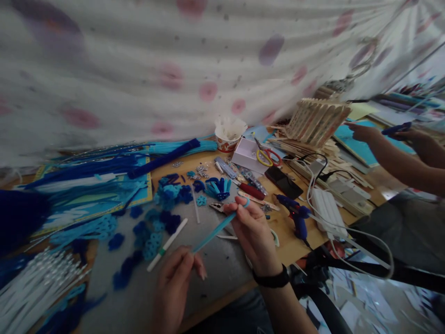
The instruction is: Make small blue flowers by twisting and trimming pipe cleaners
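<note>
A light blue pipe cleaner (216, 230) stretches slantwise between my two hands over the grey mat (222, 273). My left hand (179, 273) pinches its lower end. At the upper end, my right hand (252, 225) grips it with thumb and fingers, and a small loop curls out by the fingertips. Left of my hands lie dark and light blue fuzzy flowers (153, 232) and a white pen (167, 245) with a green band. Behind my right hand are pliers (217, 206), partly hidden, and a blue glue gun (295, 214) lies to its right.
Bundles of blue pipe cleaners (93, 176) and white stems (41, 283) lie at left. A paper cup (228, 134), a white box (248, 155) with scissors (267, 157) and a power strip (327, 211) with cables stand farther back. Another person's hands (368, 134) work at right.
</note>
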`<control>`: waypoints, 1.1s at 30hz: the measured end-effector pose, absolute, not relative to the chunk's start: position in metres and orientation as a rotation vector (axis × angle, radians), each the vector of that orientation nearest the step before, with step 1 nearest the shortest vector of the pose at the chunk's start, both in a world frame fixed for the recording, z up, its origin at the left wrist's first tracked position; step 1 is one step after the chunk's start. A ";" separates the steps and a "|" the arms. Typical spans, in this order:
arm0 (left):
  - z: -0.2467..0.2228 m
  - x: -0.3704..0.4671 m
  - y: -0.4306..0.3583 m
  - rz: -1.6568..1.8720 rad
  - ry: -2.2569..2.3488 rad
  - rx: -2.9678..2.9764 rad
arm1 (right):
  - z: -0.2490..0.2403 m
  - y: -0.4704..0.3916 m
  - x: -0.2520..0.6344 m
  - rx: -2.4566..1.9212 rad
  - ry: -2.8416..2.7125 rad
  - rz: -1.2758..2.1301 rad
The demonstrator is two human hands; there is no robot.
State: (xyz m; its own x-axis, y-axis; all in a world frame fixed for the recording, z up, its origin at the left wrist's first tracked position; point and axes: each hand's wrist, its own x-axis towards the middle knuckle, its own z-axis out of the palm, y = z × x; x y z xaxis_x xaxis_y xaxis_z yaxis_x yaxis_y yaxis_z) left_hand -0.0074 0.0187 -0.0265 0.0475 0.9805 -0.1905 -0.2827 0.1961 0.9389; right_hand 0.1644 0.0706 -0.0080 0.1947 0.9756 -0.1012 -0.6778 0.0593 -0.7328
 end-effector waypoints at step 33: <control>-0.003 -0.001 0.037 1.111 1.127 0.457 | -0.009 0.061 0.160 -0.736 -0.641 1.210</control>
